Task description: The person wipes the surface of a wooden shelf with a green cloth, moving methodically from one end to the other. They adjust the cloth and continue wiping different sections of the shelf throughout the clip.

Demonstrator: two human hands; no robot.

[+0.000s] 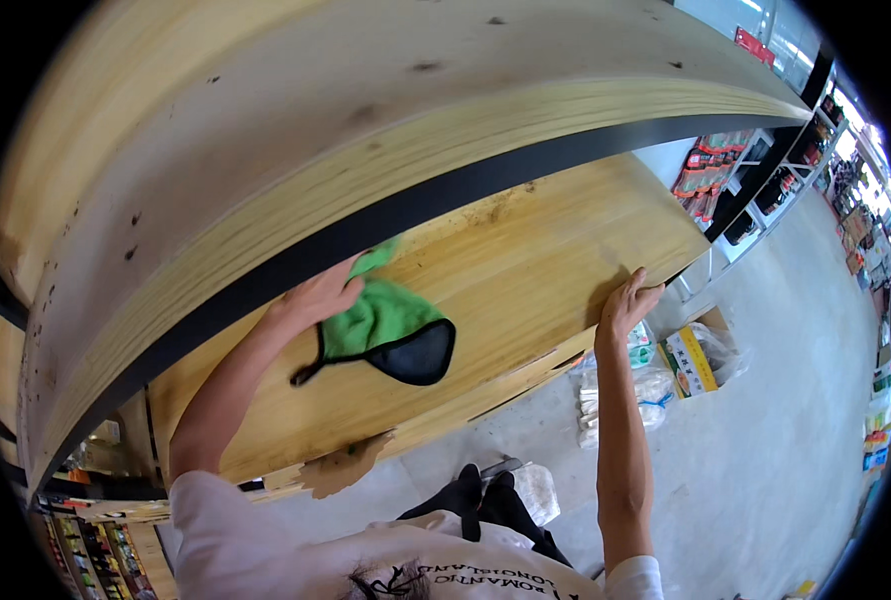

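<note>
My left hand (325,292) holds a green cloth (381,311) with black edging against a wooden shelf board (520,277). One corner of the cloth is folded over and shows a dark patch (415,352); a black loop hangs at its near-left corner. Part of the cloth and my fingertips pass out of sight beneath the upper shelf. At the board's right end, my right hand (627,306) grips the front edge, its underside fingers partly hidden.
Close overhead, an upper shelf with a black metal edge (445,191) spans the view. A torn brown piece (348,461) hangs from the front edge. On the floor stand an open carton (689,364) and plastic-wrapped packs (591,405). Stocked racks (775,187) line the right.
</note>
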